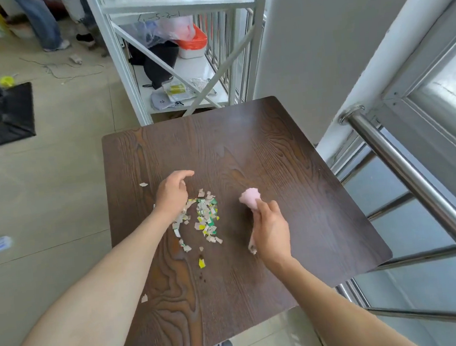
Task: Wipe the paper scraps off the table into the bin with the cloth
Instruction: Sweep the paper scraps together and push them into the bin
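Several paper scraps [206, 216], white, green and yellow, lie heaped near the middle of the dark wooden table [274, 152]. My left hand [172, 193] rests on the table just left of the heap, fingers loosely curled, holding nothing. My right hand [270, 229] is right of the heap and grips a bunched pink cloth [249, 197], whose end sticks out toward the scraps. Stray scraps lie apart: one white piece [143, 184] at the left edge, one yellow piece [202, 263] nearer me, one [144, 298] at the front left. No bin is in view.
A white metal shelf rack [182, 74] with bags stands beyond the table's far edge. A steel railing [403, 174] and window run along the right. A black stand base [4, 115] sits on the floor at left. A person's legs [43, 23] are far back.
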A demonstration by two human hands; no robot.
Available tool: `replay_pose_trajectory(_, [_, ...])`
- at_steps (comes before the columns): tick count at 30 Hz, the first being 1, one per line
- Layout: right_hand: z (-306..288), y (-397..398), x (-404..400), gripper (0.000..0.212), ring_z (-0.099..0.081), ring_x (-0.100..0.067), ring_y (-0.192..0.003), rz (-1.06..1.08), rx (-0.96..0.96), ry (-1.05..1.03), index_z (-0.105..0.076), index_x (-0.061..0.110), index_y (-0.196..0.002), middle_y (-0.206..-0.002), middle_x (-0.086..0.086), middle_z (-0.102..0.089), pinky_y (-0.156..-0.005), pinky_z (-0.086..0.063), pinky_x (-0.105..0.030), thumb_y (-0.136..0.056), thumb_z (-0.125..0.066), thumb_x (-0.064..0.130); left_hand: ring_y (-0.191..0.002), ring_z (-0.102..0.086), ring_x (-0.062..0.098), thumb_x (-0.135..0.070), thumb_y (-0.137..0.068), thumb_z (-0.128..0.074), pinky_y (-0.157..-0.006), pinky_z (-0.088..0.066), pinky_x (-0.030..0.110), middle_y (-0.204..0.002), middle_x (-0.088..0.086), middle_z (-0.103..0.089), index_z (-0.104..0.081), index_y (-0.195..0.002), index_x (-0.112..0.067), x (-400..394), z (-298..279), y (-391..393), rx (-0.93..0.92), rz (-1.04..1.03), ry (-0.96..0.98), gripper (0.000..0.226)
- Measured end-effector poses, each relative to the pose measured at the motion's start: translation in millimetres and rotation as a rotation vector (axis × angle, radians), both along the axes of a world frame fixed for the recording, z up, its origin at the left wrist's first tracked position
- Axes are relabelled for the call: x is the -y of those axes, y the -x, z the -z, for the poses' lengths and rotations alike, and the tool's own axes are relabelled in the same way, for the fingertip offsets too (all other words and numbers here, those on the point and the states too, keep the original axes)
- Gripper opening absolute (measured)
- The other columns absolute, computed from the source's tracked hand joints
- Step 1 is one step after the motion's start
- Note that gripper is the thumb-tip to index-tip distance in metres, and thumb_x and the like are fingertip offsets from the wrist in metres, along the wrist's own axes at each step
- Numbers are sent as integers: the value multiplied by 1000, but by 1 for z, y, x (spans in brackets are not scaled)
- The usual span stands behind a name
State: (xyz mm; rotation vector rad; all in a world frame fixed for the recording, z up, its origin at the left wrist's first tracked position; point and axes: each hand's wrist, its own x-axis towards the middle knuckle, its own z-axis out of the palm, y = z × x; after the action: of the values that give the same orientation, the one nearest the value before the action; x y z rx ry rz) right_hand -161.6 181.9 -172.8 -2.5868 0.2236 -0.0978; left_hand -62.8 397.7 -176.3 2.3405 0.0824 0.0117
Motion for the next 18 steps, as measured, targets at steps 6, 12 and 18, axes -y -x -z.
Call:
replay_pose_trajectory(6, [5, 37, -26, 36, -62, -41, -96, 75, -143, 13, -47, 7, -128, -126, -17, -52, -74, -50, -41, -93, -41, 5, -112, -56, 26, 5, -86, -48, -96, -41, 31, -119, 5, -63, -68, -110, -10, -47, 8, 76, 82, -152, -118, 34])
replay_pose_trajectory(12, [7, 23, -79, 38, -59, -38, -112, 149, -184, -136, -45, 3, -130, -143, -19, -41, -86, -49, -37, -93, -37, 0, -130, -43, 18, -10, -90, -52, -105, -40, 39, -142, -5, -48, -56, -128, -18, -81, 24, 129, -55, -204, -274, 39])
replay_pose_trajectory(18, [3, -2, -112, 42, -55, -32, -113, 181, -182, -116, -37, 2, -135, -141, -18, -39, -83, -48, -33, -94, -39, 2, -139, -35, 14, -12, -91, -52, -115, -30, 44, -149, -4, -42, -50, -134, -20, -82, 30, 133, -51, -182, -225, 44])
